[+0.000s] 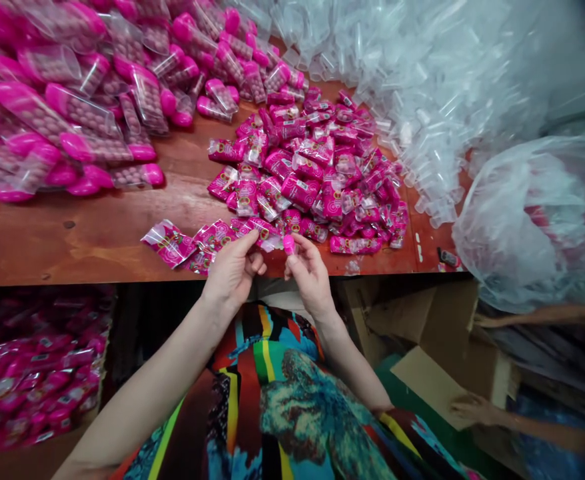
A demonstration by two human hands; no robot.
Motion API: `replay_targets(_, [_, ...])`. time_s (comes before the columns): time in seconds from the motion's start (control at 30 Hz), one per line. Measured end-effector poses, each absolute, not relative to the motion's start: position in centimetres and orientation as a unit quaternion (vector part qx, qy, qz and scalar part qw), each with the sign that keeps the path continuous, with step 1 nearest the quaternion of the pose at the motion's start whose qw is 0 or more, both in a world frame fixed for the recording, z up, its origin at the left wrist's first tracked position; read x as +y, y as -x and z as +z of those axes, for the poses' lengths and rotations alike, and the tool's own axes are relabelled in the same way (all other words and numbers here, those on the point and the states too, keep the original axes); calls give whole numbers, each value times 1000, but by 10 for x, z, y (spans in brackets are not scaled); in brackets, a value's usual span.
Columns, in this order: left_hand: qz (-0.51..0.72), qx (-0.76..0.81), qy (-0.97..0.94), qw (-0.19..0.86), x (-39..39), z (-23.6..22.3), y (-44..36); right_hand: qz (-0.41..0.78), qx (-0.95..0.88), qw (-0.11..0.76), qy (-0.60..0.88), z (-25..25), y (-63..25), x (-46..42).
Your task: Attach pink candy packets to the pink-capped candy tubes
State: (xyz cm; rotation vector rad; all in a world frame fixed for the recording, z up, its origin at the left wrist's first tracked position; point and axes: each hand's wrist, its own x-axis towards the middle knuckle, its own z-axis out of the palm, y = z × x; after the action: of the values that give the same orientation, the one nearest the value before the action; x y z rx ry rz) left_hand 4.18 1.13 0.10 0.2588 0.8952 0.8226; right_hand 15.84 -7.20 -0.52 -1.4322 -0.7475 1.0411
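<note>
At the table's front edge, my left hand (233,268) is closed with its thumb on a pink printed wrapper (267,231). My right hand (309,272) pinches a small bright pink cap (289,244) close to the wrapper's right end. Whether a tube hangs below that cap, my fingers hide. Flat printed wrappers (170,243) lie just left of my left hand. Beyond both hands spreads a heap of wrapped pink packets (302,190).
Clear candy tubes with pink caps (87,117) pile up at the far left. Empty clear tubes (427,147) heap at the right, beside a plastic bag (532,220). Below stand a box of packets (37,367) and an open carton (437,340), near another person's hand (477,408).
</note>
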Motion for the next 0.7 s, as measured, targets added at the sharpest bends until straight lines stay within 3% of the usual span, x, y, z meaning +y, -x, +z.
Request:
replay_targets(0.3, [389,416,-131,812,5,-2,-40,212,-457,493,710,-16,-155,-73])
replay_targets(0.7, [434,406,-118,796,4,1,-22,180,-558,438,682,-6,-139,-61])
